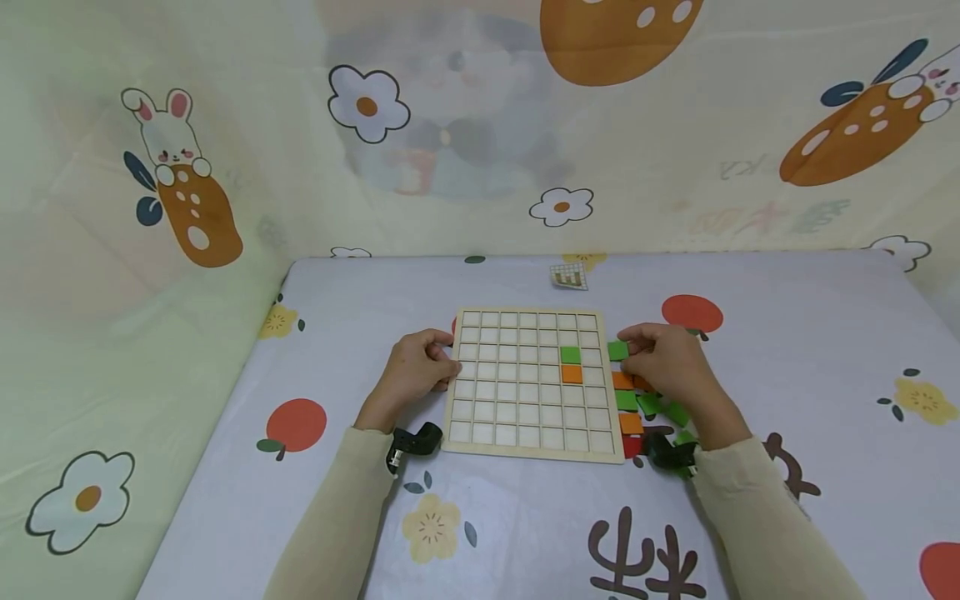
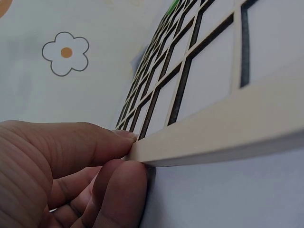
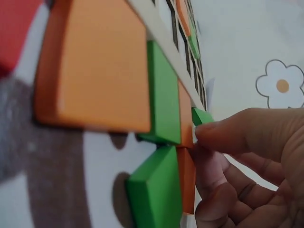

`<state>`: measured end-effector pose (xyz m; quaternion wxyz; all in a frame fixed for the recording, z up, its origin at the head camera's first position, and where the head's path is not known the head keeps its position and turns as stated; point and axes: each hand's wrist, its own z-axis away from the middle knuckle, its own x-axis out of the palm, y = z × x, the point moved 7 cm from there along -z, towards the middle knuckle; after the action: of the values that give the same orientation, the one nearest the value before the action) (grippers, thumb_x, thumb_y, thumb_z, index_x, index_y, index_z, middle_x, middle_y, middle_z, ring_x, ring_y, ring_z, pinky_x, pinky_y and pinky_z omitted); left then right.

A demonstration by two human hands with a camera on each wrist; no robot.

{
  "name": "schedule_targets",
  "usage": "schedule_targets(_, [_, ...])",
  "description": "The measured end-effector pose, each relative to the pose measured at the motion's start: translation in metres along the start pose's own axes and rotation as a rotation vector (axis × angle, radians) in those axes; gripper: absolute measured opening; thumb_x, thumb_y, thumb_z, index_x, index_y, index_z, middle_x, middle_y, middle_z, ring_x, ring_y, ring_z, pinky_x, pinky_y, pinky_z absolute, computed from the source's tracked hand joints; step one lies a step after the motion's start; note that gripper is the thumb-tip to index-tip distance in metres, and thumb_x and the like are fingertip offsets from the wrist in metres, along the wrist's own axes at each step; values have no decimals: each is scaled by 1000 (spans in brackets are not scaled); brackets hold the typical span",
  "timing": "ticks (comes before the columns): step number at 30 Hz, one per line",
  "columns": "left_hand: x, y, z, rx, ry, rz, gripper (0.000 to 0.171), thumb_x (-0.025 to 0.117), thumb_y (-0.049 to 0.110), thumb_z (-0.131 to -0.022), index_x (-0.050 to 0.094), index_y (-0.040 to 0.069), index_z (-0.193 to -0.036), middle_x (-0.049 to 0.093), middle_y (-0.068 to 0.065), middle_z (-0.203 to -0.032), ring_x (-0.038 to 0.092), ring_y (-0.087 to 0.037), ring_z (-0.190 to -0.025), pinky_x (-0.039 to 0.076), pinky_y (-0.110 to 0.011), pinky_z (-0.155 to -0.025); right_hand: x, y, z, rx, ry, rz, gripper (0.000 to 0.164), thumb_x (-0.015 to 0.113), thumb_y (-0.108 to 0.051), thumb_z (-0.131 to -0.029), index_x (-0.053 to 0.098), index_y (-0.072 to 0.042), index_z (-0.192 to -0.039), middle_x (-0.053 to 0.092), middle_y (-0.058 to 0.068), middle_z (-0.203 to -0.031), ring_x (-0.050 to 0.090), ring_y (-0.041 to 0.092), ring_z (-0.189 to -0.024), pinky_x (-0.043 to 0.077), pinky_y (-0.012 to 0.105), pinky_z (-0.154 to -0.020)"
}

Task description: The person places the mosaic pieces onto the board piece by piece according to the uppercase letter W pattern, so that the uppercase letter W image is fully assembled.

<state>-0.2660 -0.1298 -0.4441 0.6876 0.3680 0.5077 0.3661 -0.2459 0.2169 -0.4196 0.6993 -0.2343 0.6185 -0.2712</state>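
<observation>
A square wooden grid board [image 1: 525,455] lies flat on the table, with a green tile [image 1: 571,355] directly above an orange tile [image 1: 572,374] in its cells. My left hand [image 1: 412,367] pinches the board's left edge; in the left wrist view the thumb [image 2: 90,142] presses its upper rim while curled fingers sit against the side. Just beyond the right edge, my right hand [image 1: 666,362] pinches another green square tile [image 1: 618,350] between thumb and fingers. That tile [image 3: 202,115] is partly hidden behind the thumb in the right wrist view.
Loose orange tiles [image 1: 631,424], green tiles [image 1: 626,401] and a red tile [image 1: 632,447] lie along the board's right side, some under my right wrist. A small patterned card [image 1: 568,277] lies behind the board. A printed cloth wall [image 1: 465,225] rises at the back.
</observation>
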Motion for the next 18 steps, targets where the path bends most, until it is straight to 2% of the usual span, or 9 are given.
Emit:
schedule_targets(7, [0,0,0,2,6,-5,45,78,1,-90,63,0,-133,65,-8,-86,63,-14,-63,56,-23,-58,1,-3,-1,-3,0,35,34,70,-3,-89,69,3,-122,61,13,-93,54,30,-91,49,31,-62])
schedule_targets(13, [1,0,-1,6,5,-10,46,78,1,-90,63,-1,-134,66,-8,-86,63,-14,-63,56,-23,-57,-4,-1,5,32,-8,29,37,75,-13,-91,68,-1,-125,61,13,-96,54,28,-89,50,30,-59])
schedule_targets(18, [0,0,0,2,6,-12,46,78,1,-90,63,-1,-133,65,-8,-86,63,-14,-63,56,-23,-58,-6,-10,13,10,-27,-21,40,80,-19,-91,69,-1,-125,64,12,-95,57,27,-87,51,30,-62])
